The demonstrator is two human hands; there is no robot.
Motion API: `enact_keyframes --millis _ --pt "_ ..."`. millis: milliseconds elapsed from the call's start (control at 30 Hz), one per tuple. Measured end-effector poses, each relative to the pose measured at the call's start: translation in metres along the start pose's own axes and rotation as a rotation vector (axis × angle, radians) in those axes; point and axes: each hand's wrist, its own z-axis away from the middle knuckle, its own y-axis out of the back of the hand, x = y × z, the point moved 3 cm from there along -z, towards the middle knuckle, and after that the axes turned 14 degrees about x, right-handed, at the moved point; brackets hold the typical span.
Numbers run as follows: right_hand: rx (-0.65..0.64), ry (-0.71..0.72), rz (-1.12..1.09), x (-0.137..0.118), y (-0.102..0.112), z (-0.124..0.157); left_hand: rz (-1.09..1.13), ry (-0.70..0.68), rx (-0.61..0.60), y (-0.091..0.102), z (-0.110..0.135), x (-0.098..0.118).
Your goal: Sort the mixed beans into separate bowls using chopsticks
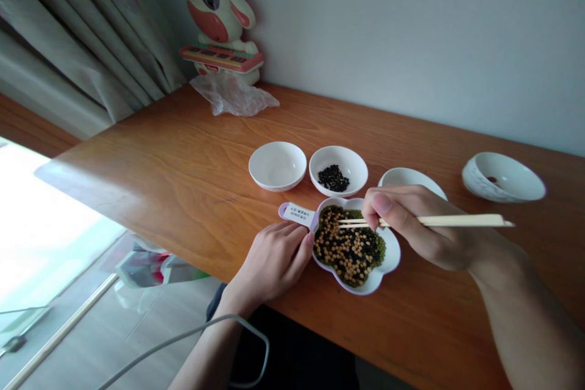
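A white, flower-shaped dish [389, 251] with a purple rim and a labelled handle lies near the table's front edge. Tan, black and green beans [351, 256] are mixed inside it. My left hand [274, 259] rests closed at the dish's left side, gripping its edge just below the handle. Above the dish's right part, my right hand [414, 222] pinches a pair of wooden chopsticks [457, 220], their tips among the beans. Just behind stands a white bowl [357, 166] with black beans [333, 178] in it. Another white bowl [278, 164] beside it holds nothing visible.
Partly hidden by my right hand is a third white bowl [414, 177]. A patterned bowl [503, 178] with something small and brown inside stands at right. A cow toy keyboard [222, 18] and a clear plastic bag [235, 96] sit at the back left. A grey cable [183, 336] crosses my left forearm.
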Motion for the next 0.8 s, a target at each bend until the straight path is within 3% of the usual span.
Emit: enact_keyframes --millis 500,633,800 --pt "0.055 0.044 0.015 0.002 0.005 0.001 0.004 0.013 -0.020 0.000 0.001 0.000" --pt "0.140 0.001 -0.008 0.004 0.032 0.012 0.003 0.015 -0.017 0.000 0.001 -0.001" --pt "0.460 -0.052 0.166 0.005 0.084 0.032 -0.003 0.000 0.001 0.000 0.001 0.000"
